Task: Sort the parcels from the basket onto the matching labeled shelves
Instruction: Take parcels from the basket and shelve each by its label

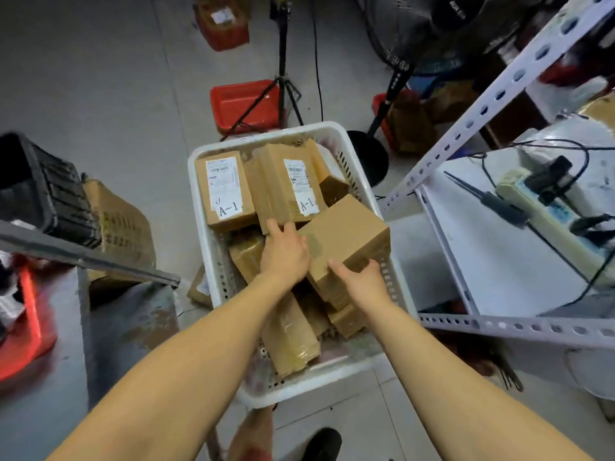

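Your left hand [284,252] lay with fingers [274,227] straight and spread over the near end of a labelled parcel [289,184], pressing rather than gripping. Your right hand [361,281] had its fingers [336,266] loosely extended against the near lower edge of the plain brown box [346,241], with the thumb side up on its face; whether anything curled beneath, you could not have told from this view.

That plain box sat tilted at about 3 o'clock in the white basket [199,154], propped on other cartons with its label side hidden. It looked stiff and square-edged, probably light enough for one hand, though the smooth card could slip; taking it by two opposite long faces would have suited it best, and you would have needed to turn it to read where it belonged.

At 12 o'clock in the basket the labelled parcel read "A-1", and at 11 o'clock a second A-1 parcel [224,191] lay flat beside it. At 6 o'clock a tape-wrapped carton [289,341] rested under your forearms, glossy and likely slicker.

Beyond the basket, a white metal shelf [499,261] stood at 3 o'clock carrying a power strip [539,207], a red bin [246,103] and a tripod [283,78] stood at 12 o'clock, and a black crate [40,191] sat at 9 o'clock.
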